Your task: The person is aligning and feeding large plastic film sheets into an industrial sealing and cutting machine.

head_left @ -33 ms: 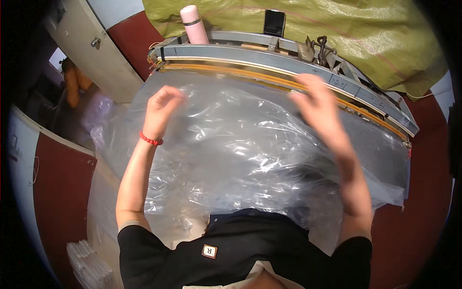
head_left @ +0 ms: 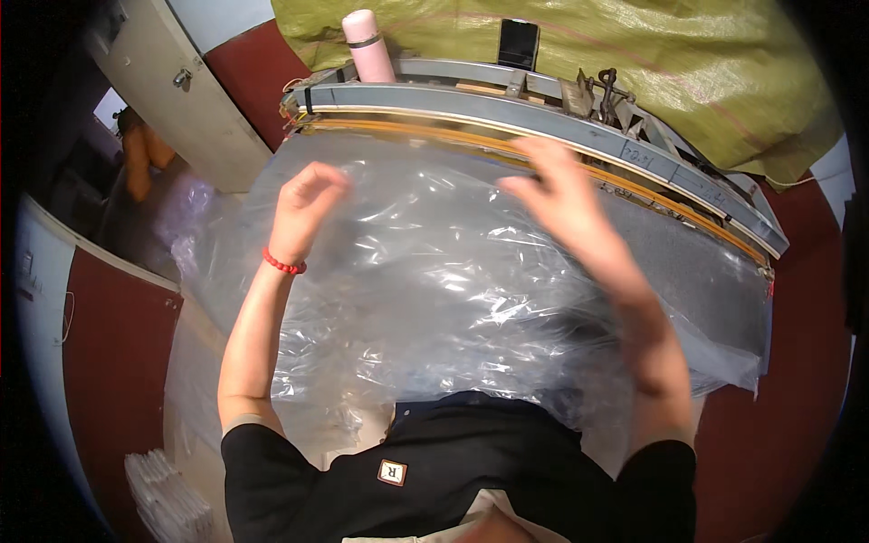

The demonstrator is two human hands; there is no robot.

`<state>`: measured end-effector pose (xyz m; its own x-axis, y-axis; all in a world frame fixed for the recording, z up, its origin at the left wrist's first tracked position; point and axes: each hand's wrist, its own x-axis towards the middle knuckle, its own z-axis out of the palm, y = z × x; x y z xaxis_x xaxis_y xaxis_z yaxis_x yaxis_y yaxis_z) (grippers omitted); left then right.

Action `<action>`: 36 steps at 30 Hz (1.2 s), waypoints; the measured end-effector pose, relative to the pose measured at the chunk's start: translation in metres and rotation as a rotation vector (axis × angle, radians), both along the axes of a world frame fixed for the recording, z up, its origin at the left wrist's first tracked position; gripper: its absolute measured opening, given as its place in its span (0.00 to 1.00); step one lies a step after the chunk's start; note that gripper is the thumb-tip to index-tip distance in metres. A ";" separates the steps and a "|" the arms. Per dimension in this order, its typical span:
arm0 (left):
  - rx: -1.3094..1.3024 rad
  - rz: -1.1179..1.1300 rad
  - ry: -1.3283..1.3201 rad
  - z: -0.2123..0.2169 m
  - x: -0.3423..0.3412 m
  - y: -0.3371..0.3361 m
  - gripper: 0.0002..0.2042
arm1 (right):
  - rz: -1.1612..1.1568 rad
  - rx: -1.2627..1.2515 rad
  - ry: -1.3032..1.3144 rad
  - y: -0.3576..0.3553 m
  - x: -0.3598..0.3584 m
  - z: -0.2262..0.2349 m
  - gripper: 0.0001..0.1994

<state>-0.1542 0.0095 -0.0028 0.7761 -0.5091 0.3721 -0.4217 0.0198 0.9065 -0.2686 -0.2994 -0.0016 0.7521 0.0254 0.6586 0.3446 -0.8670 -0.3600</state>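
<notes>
Through the head view, I locate the clear plastic film (head_left: 444,262) at the centre of the frame, wrinkled and glossy, spread over a dark grey work surface (head_left: 692,258) and extending down toward the worn black shirt (head_left: 507,462). The left hand (head_left: 306,201) is positioned left of centre, above the film's upper left part; its fingers curl toward the thumb. I cannot tell whether film is pinched between them. A red bead bracelet (head_left: 284,262) encircles that wrist. The right hand (head_left: 558,190) is positioned right of centre, near the upper edge of the film, with fingers extended and thumb spread apart; it is blurred, and I cannot confirm contact with the film. Just beyond it, an orange strip (head_left: 407,131) runs along a grey metal beam (head_left: 434,98) that crosses the upper frame. Behind the beam, I note a pink bottle (head_left: 371,54) at upper left of centre and a black phone (head_left: 519,43) at top centre, against a yellow-green woven sheet (head_left: 697,81).
</notes>
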 end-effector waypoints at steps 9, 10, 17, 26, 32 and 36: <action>0.584 -0.226 -0.175 -0.010 0.013 0.055 0.07 | 0.294 0.605 0.479 0.018 0.012 -0.042 0.11; 0.667 -0.292 -0.129 -0.019 0.016 0.058 0.08 | 0.183 0.588 0.458 -0.016 -0.005 -0.047 0.09; 1.009 -0.492 0.002 -0.081 -0.008 0.095 0.07 | -0.889 0.664 0.119 -0.316 -0.287 -0.069 0.10; 0.765 0.875 -0.898 0.016 0.139 0.196 0.09 | -1.404 0.601 -0.079 -0.423 -0.506 -0.081 0.13; 0.938 0.547 -0.166 -0.066 0.176 0.077 0.20 | -1.518 0.607 0.016 -0.415 -0.464 -0.102 0.12; 1.120 0.587 -0.298 -0.146 0.220 0.072 0.25 | -1.568 0.431 0.201 -0.435 -0.471 -0.120 0.15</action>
<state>0.0655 0.0813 -0.1493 0.9493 -0.2679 0.1643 -0.2959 -0.9380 0.1806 -0.7395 -0.7342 -0.1221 -0.0665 -0.9489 0.3086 -0.8025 -0.1330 -0.5817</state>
